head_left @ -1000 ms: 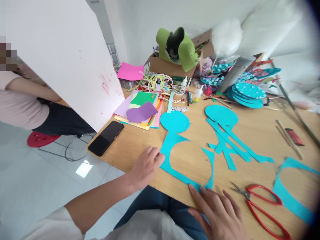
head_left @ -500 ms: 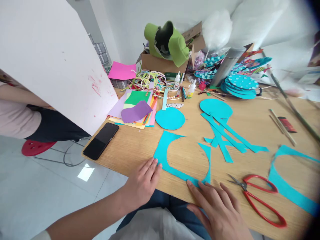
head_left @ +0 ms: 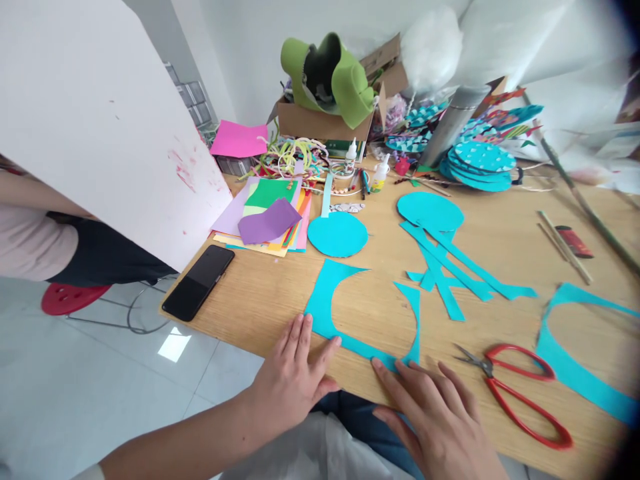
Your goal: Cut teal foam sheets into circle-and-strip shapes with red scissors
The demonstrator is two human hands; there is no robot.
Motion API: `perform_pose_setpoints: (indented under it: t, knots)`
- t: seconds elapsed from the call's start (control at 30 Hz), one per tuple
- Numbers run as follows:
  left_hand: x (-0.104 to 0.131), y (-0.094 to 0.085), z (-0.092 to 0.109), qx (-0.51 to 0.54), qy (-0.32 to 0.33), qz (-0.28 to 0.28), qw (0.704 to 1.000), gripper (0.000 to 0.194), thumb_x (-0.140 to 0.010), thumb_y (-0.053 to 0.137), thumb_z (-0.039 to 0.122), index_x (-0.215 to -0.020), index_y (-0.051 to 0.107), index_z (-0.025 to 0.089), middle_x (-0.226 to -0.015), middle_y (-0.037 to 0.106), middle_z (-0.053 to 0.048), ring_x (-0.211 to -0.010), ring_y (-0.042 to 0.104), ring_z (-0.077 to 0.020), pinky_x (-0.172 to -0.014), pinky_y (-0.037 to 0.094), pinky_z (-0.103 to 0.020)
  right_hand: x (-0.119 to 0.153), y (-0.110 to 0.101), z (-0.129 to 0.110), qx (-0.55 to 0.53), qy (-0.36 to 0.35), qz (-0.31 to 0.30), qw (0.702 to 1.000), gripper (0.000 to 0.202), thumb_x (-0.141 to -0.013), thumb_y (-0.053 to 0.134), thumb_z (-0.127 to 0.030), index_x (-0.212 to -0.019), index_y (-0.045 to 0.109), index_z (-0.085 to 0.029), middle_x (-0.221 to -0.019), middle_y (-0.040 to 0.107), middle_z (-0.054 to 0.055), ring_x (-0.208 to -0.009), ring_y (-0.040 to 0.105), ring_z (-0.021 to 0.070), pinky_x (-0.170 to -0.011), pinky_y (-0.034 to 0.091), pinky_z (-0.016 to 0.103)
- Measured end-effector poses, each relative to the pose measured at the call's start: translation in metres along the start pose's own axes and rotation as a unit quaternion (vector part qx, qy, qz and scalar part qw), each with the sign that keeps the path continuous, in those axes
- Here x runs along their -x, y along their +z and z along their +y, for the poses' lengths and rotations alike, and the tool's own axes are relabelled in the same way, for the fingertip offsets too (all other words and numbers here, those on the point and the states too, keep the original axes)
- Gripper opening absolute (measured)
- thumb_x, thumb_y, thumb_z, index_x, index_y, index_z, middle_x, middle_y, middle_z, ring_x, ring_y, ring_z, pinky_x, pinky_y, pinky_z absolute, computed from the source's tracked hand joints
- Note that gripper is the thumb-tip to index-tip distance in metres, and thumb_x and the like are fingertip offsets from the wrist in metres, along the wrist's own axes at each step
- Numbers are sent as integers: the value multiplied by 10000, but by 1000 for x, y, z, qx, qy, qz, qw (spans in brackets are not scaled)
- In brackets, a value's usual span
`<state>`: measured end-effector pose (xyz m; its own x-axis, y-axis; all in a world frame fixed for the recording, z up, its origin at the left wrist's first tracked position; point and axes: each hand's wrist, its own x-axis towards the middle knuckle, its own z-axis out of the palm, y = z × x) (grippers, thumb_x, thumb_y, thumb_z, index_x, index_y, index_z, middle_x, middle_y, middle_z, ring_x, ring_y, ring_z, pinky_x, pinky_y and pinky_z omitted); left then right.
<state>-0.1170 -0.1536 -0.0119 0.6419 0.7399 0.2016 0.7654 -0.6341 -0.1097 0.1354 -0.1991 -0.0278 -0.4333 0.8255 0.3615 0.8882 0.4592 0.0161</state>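
A blue sheet remnant [head_left: 323, 303] with a round cut-out lies flat near the table's front edge. The fingertips of my left hand [head_left: 295, 367] rest on its lower left side, fingers apart. My right hand [head_left: 425, 407] is spread, its fingertips touching the sheet's lower right edge. Behind the remnant lies a blue disc [head_left: 338, 235]. Another blue disc [head_left: 431, 212] sits to the right, with several blue strips [head_left: 443, 267] crossing below it. Red-handled scissors [head_left: 487, 367] lie with blades slightly apart, right of my right hand.
A black phone [head_left: 199, 283] lies at the left table corner, near stacked coloured paper [head_left: 270, 220]. Glue bottles [head_left: 380, 175], a metal flask [head_left: 453, 127] and a cardboard box [head_left: 320, 123] stand behind. Another blue remnant [head_left: 575, 367] is at right. A person [head_left: 37, 233] sits beyond a white board [head_left: 110, 113].
My left thumb and index finger have spread apart, the index finger now reaching along the remnant's lower edge. My right hand stays nearly in place. The view has shifted slightly.
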Motion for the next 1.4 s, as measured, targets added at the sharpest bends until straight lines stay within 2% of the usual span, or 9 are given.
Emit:
perform_pose_setpoints:
  t: [0.23,0.33,0.43,0.53,0.67,0.8,0.97,1.23,1.4]
  knots:
    - [2,-3,-1,91,-29,-7,995,606,-883,484,469,-1431,341,254,-1343,476,-153,-1261,419,-321,-991,406,-462,-2,0,3,-2,-23,6,1000,418,-888,553,-444,-1255,578,-246,-1021,654,73,-973,580,250,-943,379,477]
    - [-3,-1,-11,166,-95,18,981,602,-889,500,409,-1419,330,179,-1284,481,-169,-1186,450,-292,-961,422,-457,-4,-1,4,1,-26,19,999,388,-898,541,-430,-1237,590,-248,-1014,657,71,-961,586,243,-939,382,468]
    - [-11,2,-26,211,-185,62,958,463,-863,554,395,-1242,469,143,-1182,511,-152,-1107,466,-273,-936,425,-469,-5,-2,3,2,-28,25,999,376,-907,524,-435,-1228,595,-252,-1004,661,67,-946,589,237,-930,388,458]
    - [-20,4,-37,270,-204,61,939,287,-803,647,345,-1016,541,186,-1075,535,-94,-1051,471,-251,-894,442,-440,-6,-1,3,0,-27,26,999,375,-908,517,-447,-1224,598,-262,-991,662,63,-943,594,234,-936,386,455]
    - [-29,3,-40,349,-218,76,908,179,-779,670,234,-876,524,200,-975,553,-54,-987,494,-214,-858,451,-386,-4,0,3,-3,-26,15,1000,400,-900,535,-442,-1250,583,-256,-1001,660,66,-955,596,238,-951,385,465]
    - [-35,3,-38,386,-205,105,893,83,-813,619,204,-834,539,197,-934,579,-55,-954,514,-202,-840,456,-366,-3,0,4,-7,-23,6,1000,423,-887,556,-445,-1267,569,-259,-1018,655,67,-966,596,242,-954,388,476]
    - [-37,8,-38,413,-214,52,884,115,-845,577,232,-741,575,182,-834,588,-47,-846,544,-182,-745,471,-321,-3,-1,4,-9,-24,11,1000,395,-900,535,-438,-1249,582,-258,-1007,654,70,-963,591,241,-949,393,476]
    - [-45,5,-42,297,-134,12,945,198,-908,479,220,-718,524,190,-746,587,-26,-777,501,-178,-701,428,-316,-2,0,3,-8,-23,7,1000,413,-893,549,-434,-1271,566,-268,-1016,654,67,-970,587,236,-958,391,470]
    - [-45,3,-53,345,-115,-22,931,151,-856,580,266,-726,599,192,-808,630,-33,-841,552,-186,-754,451,-326,-1,0,3,-15,-14,8,1000,407,-903,527,-440,-1266,569,-259,-1029,652,75,-985,582,246,-960,384,479]
